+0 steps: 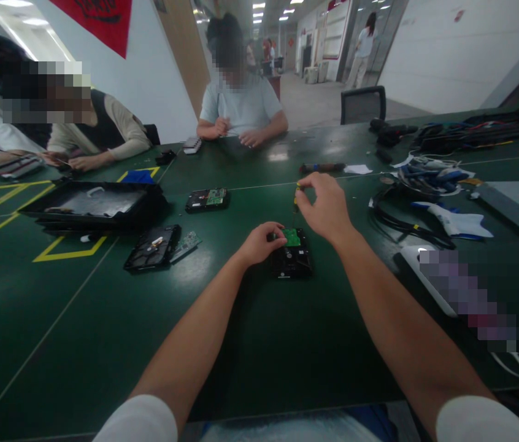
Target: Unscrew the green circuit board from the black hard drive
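A black hard drive (292, 264) with a green circuit board lies on the dark green table (287, 344) in front of me. My left hand (265, 242) rests at the drive's upper left, its fingers bent together at the edge of the board; anything between them is hidden. Above the drive's far edge, my right hand (324, 205) pinches a small screwdriver (296, 191) with a yellow handle. The tool stands roughly upright, its thin shaft pointing down toward the board, and whether its tip touches is too small to tell.
Left of the drive lie an opened drive case (153, 248), a loose board (186, 247), another drive (207, 199) and black trays (94, 205). To the right are cables (407, 227), a metal case (517, 199) and a white object (429, 282). People sit across the table.
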A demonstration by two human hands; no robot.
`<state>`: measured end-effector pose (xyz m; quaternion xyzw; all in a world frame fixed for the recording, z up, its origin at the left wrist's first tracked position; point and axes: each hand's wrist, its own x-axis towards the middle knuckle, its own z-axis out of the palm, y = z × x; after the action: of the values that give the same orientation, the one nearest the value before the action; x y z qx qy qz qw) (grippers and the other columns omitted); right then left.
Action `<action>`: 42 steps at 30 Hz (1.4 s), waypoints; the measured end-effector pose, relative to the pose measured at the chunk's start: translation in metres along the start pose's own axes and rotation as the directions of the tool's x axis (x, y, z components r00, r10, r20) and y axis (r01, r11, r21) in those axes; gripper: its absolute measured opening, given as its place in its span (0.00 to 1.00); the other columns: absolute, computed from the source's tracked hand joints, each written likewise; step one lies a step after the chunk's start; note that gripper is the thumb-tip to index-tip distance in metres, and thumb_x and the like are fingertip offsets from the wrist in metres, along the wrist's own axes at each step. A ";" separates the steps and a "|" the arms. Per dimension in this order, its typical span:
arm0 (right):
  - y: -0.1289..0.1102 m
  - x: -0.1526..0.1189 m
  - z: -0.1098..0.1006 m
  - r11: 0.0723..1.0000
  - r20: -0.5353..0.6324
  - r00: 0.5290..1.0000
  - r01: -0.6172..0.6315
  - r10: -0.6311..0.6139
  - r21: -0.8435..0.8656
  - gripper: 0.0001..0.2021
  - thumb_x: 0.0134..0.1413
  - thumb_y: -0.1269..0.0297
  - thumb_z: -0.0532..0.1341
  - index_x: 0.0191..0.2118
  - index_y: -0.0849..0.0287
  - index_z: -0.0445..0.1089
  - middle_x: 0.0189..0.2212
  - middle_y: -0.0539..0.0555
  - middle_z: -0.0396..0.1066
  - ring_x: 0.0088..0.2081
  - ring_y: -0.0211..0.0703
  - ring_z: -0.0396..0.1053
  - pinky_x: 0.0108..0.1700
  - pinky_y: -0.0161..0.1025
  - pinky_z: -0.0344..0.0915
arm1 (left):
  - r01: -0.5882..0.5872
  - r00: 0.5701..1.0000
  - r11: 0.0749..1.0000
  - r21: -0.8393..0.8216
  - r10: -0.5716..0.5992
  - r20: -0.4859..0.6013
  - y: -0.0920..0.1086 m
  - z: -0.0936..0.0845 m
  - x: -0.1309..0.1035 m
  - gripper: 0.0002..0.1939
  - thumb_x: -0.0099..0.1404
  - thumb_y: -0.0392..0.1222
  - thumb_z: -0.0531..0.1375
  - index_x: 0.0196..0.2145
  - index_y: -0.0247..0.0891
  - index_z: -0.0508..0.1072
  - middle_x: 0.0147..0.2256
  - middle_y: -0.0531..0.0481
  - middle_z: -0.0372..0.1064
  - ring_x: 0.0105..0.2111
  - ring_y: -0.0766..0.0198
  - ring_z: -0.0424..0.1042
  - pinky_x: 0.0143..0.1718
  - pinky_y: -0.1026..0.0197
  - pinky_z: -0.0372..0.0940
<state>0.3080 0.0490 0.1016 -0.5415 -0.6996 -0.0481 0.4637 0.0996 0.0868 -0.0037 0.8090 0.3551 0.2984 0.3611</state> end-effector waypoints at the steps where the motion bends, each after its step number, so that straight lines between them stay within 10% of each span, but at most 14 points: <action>1: 0.000 0.000 0.000 1.000 -0.010 1.000 -0.010 0.010 -0.003 0.04 0.60 0.66 0.60 0.41 0.51 0.68 0.43 0.59 0.76 0.49 0.58 0.70 0.55 0.55 0.65 | -0.005 1.000 1.000 -0.004 0.005 -0.001 0.000 0.000 0.000 0.05 0.66 0.42 0.67 0.37 0.40 0.77 0.56 0.43 0.75 0.56 0.51 0.74 0.64 0.44 0.62; 42: 0.002 0.000 0.000 0.998 -0.009 0.999 -0.042 0.042 0.051 0.05 0.60 0.64 0.61 0.42 0.52 0.69 0.43 0.58 0.77 0.46 0.55 0.73 0.52 0.53 0.67 | -0.002 1.000 1.000 0.006 0.002 0.003 0.002 0.000 0.000 0.04 0.66 0.42 0.67 0.37 0.41 0.77 0.56 0.44 0.75 0.57 0.52 0.73 0.65 0.44 0.62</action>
<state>0.3091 0.0496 0.1005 -0.5438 -0.6869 -0.0233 0.4816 0.1000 0.0855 -0.0016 0.8109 0.3546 0.2967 0.3588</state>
